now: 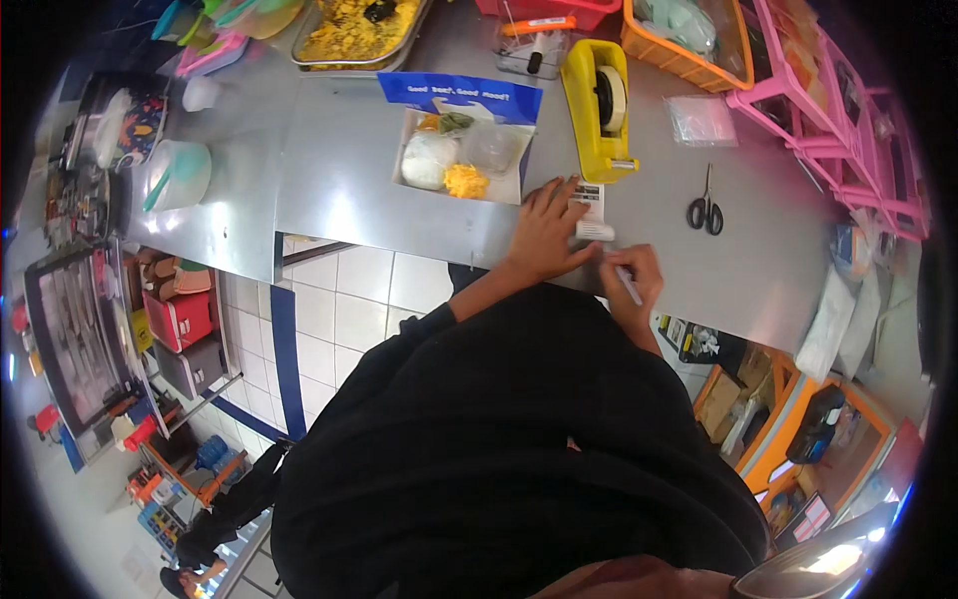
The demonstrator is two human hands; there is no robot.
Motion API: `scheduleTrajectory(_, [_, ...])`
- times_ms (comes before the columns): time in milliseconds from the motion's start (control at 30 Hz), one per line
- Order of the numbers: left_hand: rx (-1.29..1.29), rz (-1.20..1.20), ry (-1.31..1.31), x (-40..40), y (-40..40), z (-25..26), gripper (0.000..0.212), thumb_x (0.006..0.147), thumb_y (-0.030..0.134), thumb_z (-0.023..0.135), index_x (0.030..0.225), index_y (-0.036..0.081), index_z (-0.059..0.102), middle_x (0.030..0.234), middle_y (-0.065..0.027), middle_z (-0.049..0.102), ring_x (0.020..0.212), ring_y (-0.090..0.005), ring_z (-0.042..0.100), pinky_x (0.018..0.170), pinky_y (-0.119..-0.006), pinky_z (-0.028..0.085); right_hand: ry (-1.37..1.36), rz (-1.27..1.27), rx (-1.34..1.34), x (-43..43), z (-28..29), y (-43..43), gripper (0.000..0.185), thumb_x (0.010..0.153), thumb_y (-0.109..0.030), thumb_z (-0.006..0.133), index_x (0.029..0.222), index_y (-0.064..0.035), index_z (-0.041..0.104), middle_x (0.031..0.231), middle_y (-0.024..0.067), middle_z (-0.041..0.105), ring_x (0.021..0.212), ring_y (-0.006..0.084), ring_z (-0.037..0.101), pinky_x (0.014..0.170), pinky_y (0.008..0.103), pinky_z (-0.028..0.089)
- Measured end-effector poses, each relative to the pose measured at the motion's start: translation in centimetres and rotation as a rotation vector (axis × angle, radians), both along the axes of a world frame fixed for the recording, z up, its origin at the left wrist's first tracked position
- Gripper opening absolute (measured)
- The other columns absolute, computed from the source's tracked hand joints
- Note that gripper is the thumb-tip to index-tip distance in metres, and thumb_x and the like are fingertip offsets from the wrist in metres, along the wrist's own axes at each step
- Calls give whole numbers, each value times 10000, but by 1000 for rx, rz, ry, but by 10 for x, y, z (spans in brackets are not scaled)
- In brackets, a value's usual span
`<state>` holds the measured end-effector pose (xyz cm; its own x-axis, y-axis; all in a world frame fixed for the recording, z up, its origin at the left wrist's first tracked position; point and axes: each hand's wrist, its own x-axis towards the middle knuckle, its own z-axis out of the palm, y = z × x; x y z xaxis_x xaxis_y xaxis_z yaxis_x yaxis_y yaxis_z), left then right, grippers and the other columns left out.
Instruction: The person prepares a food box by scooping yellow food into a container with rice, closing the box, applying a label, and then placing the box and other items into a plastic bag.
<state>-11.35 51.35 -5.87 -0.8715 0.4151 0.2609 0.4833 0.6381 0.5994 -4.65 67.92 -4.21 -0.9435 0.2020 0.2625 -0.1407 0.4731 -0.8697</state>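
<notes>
My left hand (548, 232) lies flat with fingers spread on the steel table, its fingertips against a printed paper slip (589, 193) that curls at its near end. Just right of it, my right hand (633, 283) grips a white pen (629, 286), close to the slip's curled end. Beyond the slip stands a yellow tape dispenser (591, 112) with a roll of tape. Left of that sits an open meal box (460, 191) with a blue lid, holding white rice (429, 159), yellow shredded food (466, 181) and a clear lidded cup (492, 147). Black scissors (705, 213) lie to the right.
A metal tray of yellow food (352, 37) stands at the back left, an orange basket (688, 56) and a pink rack (816, 127) at the back right. A translucent tub (179, 176) is on the left. Clear plastic bags (701, 120) lie near the rack. A person (217, 535) is far off at lower left.
</notes>
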Motion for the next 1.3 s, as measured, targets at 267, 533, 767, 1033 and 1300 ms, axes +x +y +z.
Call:
scheduleTrajectory(267, [208,-67,50,20,-24,-14,336,648,73,725,947,64,571,1113,-124,587,1006,-283,590,794,-387,518,146,-229,573,-52,15,61,198,765,46,572,952,-11,603,931,132,590,869,256,583,753,343,485])
scheduleTrajectory(533, [262,536,384,-51,-155,61,225,669,-29,664,859,70,595,886,-98,635,814,-271,612,774,-349,486,-144,104,-91,-95,58,-92,428,725,-70,747,1103,-29,550,952,118,554,739,243,597,651,321,494])
scheduleTrajectory(767, [290,555,207,-131,-250,41,149,666,31,608,804,67,561,719,-111,579,783,-330,616,722,-382,490,199,-190,286,-182,38,-162,768,653,-198,817,1258,10,392,1054,194,512,1003,356,538,842,417,453])
scheduleTrajectory(1033, [24,607,211,-129,-184,58,659,640,343,788,1095,-12,472,958,-157,551,881,-350,602,692,-414,506,243,-230,333,-199,40,-185,872,642,-112,784,1355,53,310,1290,247,452,1172,387,496,999,409,411])
scheduleTrajectory(1300, [201,374,46,-161,-213,67,610,687,194,717,1210,2,468,1059,-180,576,936,-390,607,775,-412,518,-69,87,-240,-186,79,-148,828,667,93,604,1424,-41,297,1346,173,457,1245,259,476,1031,345,383])
